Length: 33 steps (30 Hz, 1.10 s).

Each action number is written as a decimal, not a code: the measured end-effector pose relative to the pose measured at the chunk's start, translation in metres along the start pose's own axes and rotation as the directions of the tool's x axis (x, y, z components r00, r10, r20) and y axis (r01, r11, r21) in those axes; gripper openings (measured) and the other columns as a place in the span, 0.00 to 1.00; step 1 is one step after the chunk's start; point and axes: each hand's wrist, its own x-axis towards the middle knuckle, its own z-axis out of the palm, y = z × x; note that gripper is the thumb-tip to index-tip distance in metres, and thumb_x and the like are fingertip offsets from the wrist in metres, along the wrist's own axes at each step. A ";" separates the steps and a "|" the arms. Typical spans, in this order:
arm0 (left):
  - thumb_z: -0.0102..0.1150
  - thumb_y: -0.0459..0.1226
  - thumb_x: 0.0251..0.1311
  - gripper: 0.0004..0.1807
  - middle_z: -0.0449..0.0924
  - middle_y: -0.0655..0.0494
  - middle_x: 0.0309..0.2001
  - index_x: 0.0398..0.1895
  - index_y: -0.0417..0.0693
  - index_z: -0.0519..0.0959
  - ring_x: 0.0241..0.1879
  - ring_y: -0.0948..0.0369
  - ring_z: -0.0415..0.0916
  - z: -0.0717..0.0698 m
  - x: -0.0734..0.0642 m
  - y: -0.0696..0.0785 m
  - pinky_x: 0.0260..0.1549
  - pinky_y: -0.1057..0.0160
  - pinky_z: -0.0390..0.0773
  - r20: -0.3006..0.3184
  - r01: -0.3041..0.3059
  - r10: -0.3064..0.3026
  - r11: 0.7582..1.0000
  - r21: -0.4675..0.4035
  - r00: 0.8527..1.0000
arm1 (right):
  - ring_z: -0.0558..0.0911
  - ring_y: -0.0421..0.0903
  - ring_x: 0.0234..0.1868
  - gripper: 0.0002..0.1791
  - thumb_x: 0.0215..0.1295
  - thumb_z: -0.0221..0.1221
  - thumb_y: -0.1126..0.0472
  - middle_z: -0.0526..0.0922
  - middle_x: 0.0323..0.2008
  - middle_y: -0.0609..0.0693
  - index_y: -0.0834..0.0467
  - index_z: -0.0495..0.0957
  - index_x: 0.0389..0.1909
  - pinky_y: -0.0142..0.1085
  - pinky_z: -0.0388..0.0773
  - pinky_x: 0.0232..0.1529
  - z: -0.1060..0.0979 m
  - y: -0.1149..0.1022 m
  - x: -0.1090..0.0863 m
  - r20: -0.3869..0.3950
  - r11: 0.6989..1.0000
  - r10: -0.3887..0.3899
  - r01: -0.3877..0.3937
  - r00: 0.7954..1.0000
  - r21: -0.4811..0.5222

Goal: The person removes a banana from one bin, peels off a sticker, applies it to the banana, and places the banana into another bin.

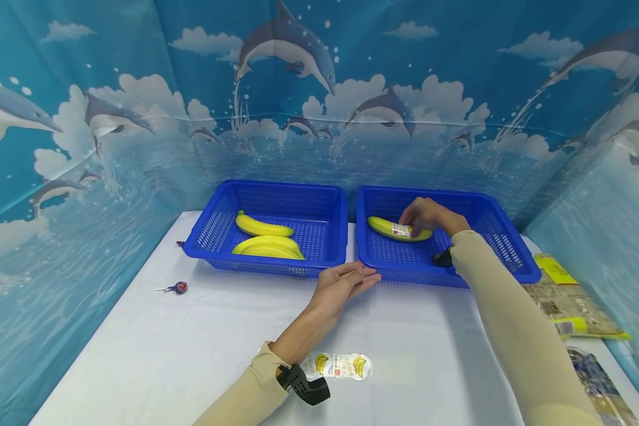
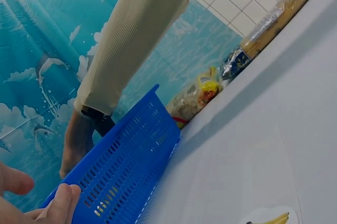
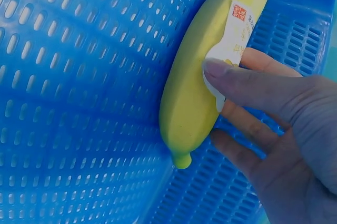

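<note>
Inside the right blue basket (image 1: 497, 260), my right hand (image 1: 428, 216) holds a yellow banana (image 1: 381, 227), its thumb pressing a white printed label (image 3: 231, 42) against the peel while the fingers lie along the far side. In the right wrist view the banana (image 3: 195, 87) is beside the basket wall, stem end toward the bottom. My left hand (image 1: 343, 283) rests at the basket's front left corner, its fingers extended and touching the rim; the left wrist view shows its fingertips (image 2: 66, 195) at the rim.
Several bananas (image 1: 266, 228) lie in the left blue basket (image 1: 199, 236). A label sheet with banana pictures (image 1: 346, 365) is on the white table, partly behind my left forearm. A lollipop (image 1: 180, 287) lies at left. Packaged goods (image 1: 570, 299) line the right edge; a dolphin curtain (image 1: 309, 154) hangs behind.
</note>
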 end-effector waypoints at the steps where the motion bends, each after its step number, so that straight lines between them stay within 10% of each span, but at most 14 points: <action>1: 0.54 0.25 0.78 0.21 0.87 0.35 0.55 0.70 0.26 0.73 0.58 0.45 0.87 0.000 0.000 0.000 0.64 0.53 0.82 0.002 0.003 -0.003 1.000 0.000 1.000 | 0.84 0.66 0.58 0.19 0.61 0.72 0.78 0.87 0.55 0.69 0.70 0.86 0.54 0.56 0.85 0.59 0.000 -0.001 0.000 -0.003 1.000 0.000 0.000 1.000 -0.001; 19: 0.55 0.25 0.78 0.21 0.86 0.33 0.57 0.70 0.25 0.73 0.59 0.42 0.86 0.001 -0.004 0.002 0.62 0.55 0.83 -0.006 0.004 -0.004 1.000 0.008 1.000 | 0.83 0.68 0.62 0.22 0.64 0.71 0.77 0.84 0.60 0.70 0.71 0.84 0.59 0.58 0.83 0.63 0.002 -0.004 0.002 -0.037 1.000 0.023 -0.023 0.999 -0.005; 33: 0.60 0.28 0.77 0.25 0.84 0.34 0.61 0.73 0.27 0.71 0.58 0.47 0.87 -0.009 -0.014 0.008 0.61 0.59 0.84 0.032 0.028 -0.032 0.993 0.113 0.999 | 0.82 0.72 0.62 0.29 0.65 0.71 0.75 0.83 0.61 0.74 0.77 0.76 0.66 0.55 0.87 0.57 -0.015 -0.007 -0.020 -0.097 0.976 -0.155 0.168 0.983 0.138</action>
